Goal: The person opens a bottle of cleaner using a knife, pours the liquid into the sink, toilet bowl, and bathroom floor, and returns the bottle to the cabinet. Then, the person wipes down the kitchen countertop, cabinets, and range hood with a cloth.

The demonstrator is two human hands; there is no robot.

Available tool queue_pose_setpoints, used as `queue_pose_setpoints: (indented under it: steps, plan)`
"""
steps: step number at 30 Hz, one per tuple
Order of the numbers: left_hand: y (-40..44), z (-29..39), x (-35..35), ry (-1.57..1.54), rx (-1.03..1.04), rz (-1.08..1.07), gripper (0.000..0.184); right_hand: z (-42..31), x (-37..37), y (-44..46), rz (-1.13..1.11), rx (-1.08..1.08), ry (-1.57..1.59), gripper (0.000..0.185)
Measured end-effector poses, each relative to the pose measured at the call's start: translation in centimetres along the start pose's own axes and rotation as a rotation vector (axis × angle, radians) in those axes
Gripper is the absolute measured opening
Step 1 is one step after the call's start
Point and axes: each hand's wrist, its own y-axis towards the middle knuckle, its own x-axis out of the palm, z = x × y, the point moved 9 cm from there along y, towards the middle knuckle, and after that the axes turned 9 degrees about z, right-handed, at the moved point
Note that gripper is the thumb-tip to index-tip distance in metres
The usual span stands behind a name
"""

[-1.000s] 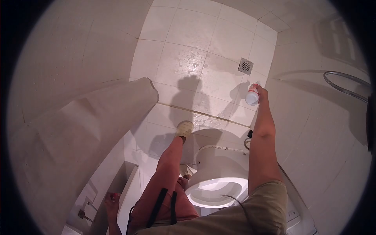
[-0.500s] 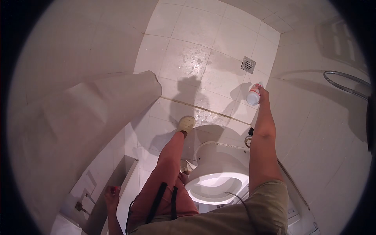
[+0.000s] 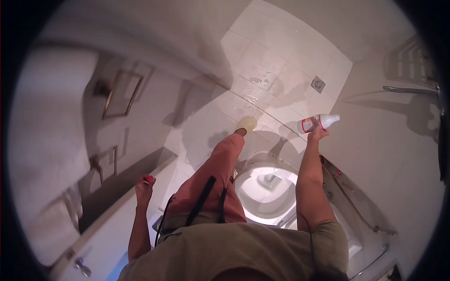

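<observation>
My right hand is wrapped round a white plastic bottle with a red-and-white label. The bottle lies almost level, its narrow neck pointing right, above the tiled floor just beyond the toilet. At lower left, my left hand pinches a small red cap. It is raised beside a white ledge with a metal tap.
Wet patches shine on the floor tiles. A square drain sits farther back, and a low raised strip crosses the floor. A curtain hangs at left near a towel ring. A metal pipe runs along the right wall.
My right hand has turned the bottle from tilted toward me to nearly level, neck to the right. My left hand has come up with the red cap. The view has shifted, showing more on the left.
</observation>
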Motion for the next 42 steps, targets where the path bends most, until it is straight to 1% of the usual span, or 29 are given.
queue_pose_setpoints:
  steps: [1,2,3,4,6,7,8,10,11,12,13,14,16,18,20,22,23,24,25,27,30,31,32,33,34,36,38,39,42]
  plan:
    - [-1.2,-0.7,-1.4,-0.007,0.048,0.051,0.025,-1.2,-0.8,-2.0,-0.04,-0.088,0.001,0.082]
    - [-2.6,-2.3,-2.7,-0.055,0.04,0.065,0.024,-1.8,-2.3,-4.3,-0.081,-0.169,-0.01,0.083]
    - [-4.2,-2.8,-3.8,-0.102,0.026,0.079,0.022,-2.4,-3.5,-6.7,-0.092,-0.149,0.021,0.083]
    - [-5.2,-4.1,-4.7,-0.139,-0.037,0.113,0.023,-3.4,-3.8,-9.0,-0.115,-0.153,0.011,0.083]
    - [-8.3,-6.6,-6.7,-0.196,-0.013,0.194,0.029,-5.1,-6.2,-13.6,-0.132,-0.133,0.077,0.084]
    - [-9.9,-7.4,-7.6,-0.201,-0.047,0.206,0.03,-5.4,-7.4,-15.2,-0.12,-0.092,0.079,0.083]
    - [-11.2,-8.2,-8.4,-0.208,-0.072,0.23,0.03,-6.2,-7.9,-17.2,-0.155,-0.096,0.078,0.083]
    - [-14.2,-9.6,-10.3,-0.237,-0.04,0.243,0.03,-6.1,-10.0,-19.2,-0.203,-0.091,0.14,0.083]
    - [-14.9,-10.4,-11.2,-0.236,-0.065,0.266,0.03,-6.6,-10.2,-20.2,-0.31,-0.137,0.127,0.086]
    - [-15.8,-10.8,-11.9,-0.211,-0.033,0.266,0.028,-6.2,-11.4,-20.6,-0.248,-0.175,0.099,0.085]
    - [-17.0,-11.4,-12.6,-0.188,-0.005,0.258,0.027,-6.5,-12.6,-21.7,-0.259,-0.199,0.05,0.085]
    - [-17.8,-12.4,-13.3,-0.193,-0.034,0.278,0.027,-7.0,-13.2,-22.7,-0.275,-0.227,0.011,0.085]
    - [-19.9,-14.5,-15.7,-0.193,-0.025,0.389,0.027,-7.1,-14.9,-24.7,-0.326,-0.25,0.036,0.08]
    - [-21.9,-17.4,-17.3,-0.25,-0.164,0.433,0.027,-7.4,-16.3,-26.5,-0.344,-0.279,-0.067,0.071]
    - [-24.4,-21.1,-19.4,-0.319,-0.21,0.516,0.027,-7.4,-17.9,-29.6,-0.459,-0.326,0.072,0.065]
    - [-27.8,-24.5,-20.4,-0.346,-0.337,0.552,0.027,-8.5,-19.8,-33.2,-0.393,-0.392,-0.15,0.065]
    - [-29.4,-26.0,-20.9,-0.38,-0.399,0.561,0.027,-8.2,-20.2,-34.6,-0.435,-0.365,-0.12,0.068]
    - [-31.4,-26.9,-21.7,-0.401,-0.408,0.616,0.027,-7.7,-21.0,-35.4,-0.472,-0.338,-0.092,0.07]
    - [-33.1,-27.2,-21.9,-0.379,-0.41,0.643,0.027,-7.0,-21.3,-34.0,-0.493,-0.371,-0.026,0.072]
    - [-35.9,-29.5,-22.6,-0.356,-0.434,0.708,0.027,-5.8,-20.4,-34.9,-0.522,-0.405,0.066,0.075]
    - [-43.4,-35.0,-23.0,-0.354,-0.456,0.828,0.028,-5.5,-21.5,-41.6,-0.568,-0.411,0.024,0.075]
    - [-46.4,-37.5,-23.0,-0.346,-0.478,0.878,0.028,-4.4,-21.8,-44.0,-0.586,-0.411,0.018,0.075]
    - [-48.4,-42.0,-24.6,-0.349,-0.521,0.905,0.028,-4.6,-22.9,-48.7,-0.604,-0.432,-0.01,0.075]
    - [-51.4,-44.3,-25.5,-0.275,-0.531,0.963,0.029,-3.7,-23.6,-51.5,-0.628,-0.431,-0.019,0.076]
    - [-53.8,-46.3,-25.8,-0.274,-0.551,0.982,0.029,-2.6,-23.9,-53.9,-0.643,-0.424,-0.031,0.076]
    - [-58.6,-51.6,-26.7,-0.401,-0.749,1.036,0.03,-1.4,-24.8,-59.8,-0.687,-0.426,-0.05,0.076]
    - [-62.8,-54.4,-27.4,-0.428,-0.811,1.064,0.032,0.0,-25.2,-64.2,-0.732,-0.411,-0.059,0.076]
    - [-63.5,-56.9,-28.3,-0.393,-0.855,1.065,0.033,1.1,-25.4,-66.8,-0.744,-0.422,-0.088,0.076]
    - [-66.5,-60.2,-30.1,-0.351,-0.913,1.13,0.034,3.7,-25.6,-72.9,-0.788,-0.422,-0.108,0.076]
